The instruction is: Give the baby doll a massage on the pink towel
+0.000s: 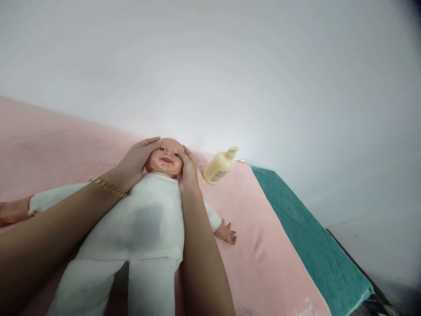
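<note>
A baby doll [154,228] lies on its back, with a hard plastic head [163,162] and a white cloth body. My left hand [134,162] cups one side of the head, its fingertips resting by the doll's brow and temple. On the other side, my right hand [188,169] presses against the cheek and temple with the thumb near the eye. Together both hands hold the head between them, curved around it. A gold bracelet [108,187] circles my left wrist. Both forearms run along and partly over the doll's body, covering parts of its arms.
Just right of the head, a pale yellow pump bottle [219,166] stands on a pink cloth [263,250]. A green quilted mat [305,232] shows along the right edge. Behind everything rises a plain white wall [210,66].
</note>
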Demonstrator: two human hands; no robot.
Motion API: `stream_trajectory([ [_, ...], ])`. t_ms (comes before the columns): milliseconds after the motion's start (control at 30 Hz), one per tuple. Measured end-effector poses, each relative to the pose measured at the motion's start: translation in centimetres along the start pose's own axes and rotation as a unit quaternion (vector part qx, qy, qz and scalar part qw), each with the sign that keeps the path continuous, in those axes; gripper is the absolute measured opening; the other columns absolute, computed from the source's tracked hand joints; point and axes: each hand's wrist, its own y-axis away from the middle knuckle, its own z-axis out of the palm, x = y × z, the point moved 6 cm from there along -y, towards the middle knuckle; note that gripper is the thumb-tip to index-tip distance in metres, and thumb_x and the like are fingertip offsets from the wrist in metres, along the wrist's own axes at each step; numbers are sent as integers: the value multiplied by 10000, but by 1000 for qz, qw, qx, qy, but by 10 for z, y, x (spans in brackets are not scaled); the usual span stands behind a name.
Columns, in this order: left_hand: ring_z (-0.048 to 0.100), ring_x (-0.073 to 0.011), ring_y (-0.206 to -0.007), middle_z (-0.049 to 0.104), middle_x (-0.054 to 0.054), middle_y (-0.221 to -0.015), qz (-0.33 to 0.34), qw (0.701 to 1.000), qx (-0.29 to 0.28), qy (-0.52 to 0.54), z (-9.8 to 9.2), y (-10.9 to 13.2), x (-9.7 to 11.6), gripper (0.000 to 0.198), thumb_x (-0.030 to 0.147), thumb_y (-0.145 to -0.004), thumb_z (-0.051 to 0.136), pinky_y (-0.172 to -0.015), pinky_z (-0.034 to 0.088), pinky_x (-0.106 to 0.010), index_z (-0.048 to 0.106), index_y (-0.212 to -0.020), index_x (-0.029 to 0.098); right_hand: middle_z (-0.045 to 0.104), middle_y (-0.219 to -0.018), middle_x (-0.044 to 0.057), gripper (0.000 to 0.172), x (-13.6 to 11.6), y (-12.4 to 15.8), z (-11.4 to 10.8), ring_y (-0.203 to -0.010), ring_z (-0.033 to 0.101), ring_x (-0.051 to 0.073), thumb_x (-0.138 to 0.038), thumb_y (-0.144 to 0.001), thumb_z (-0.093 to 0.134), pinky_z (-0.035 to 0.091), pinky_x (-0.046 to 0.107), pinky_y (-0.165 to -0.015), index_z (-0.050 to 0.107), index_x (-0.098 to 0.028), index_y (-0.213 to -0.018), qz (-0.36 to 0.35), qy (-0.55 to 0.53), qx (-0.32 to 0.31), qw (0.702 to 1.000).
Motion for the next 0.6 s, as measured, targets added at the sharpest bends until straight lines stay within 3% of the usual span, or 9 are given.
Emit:
stream_trajectory([
  [100, 657, -200, -976, 714, -62, -1094, -8, 1000, 4, 13, -2, -1, -1, 251, 197, -801, 726, -723, 543, -227, 695, -1048, 168, 715, -1155, 24, 472, 0, 3, 2, -1048, 687, 213, -317, -761, 715, 550, 434, -974, 616, -268, -1220, 57, -29, -6, 998],
  [333, 662, -181, -926, 704, -59, -1107, -23, 999, 26, 38, -8, -7, -5, 249, 176, -873, 655, -690, 552, -233, 683, -1120, 181, 672, -1272, 37, 524, -2, 5, 3, -1079, 682, 229, -255, -751, 681, 555, 469, -972, 595, -267, -1268, 91, -69, 8, 993],
  [467, 655, -185, -909, 717, -41, -988, -23, 998, 1, 54, -6, -7, -8, 108, 233, -880, 670, -710, 558, -233, 707, -959, 169, 687, -1243, 37, 459, -4, 8, 4, -1093, 678, 222, -265, -783, 653, 562, 446, -969, 616, -256, -1240, 89, -78, 9, 993],
  [600, 654, -208, -894, 724, -36, -909, -6, 998, -32, 50, -2, -3, -5, 195, 346, -817, 771, -720, 556, -248, 704, -855, 167, 710, -1175, 42, 424, -7, 7, 6, -1081, 678, 222, -381, -785, 718, 561, 419, -971, 637, -241, -1177, 44, -36, 5, 998],
])
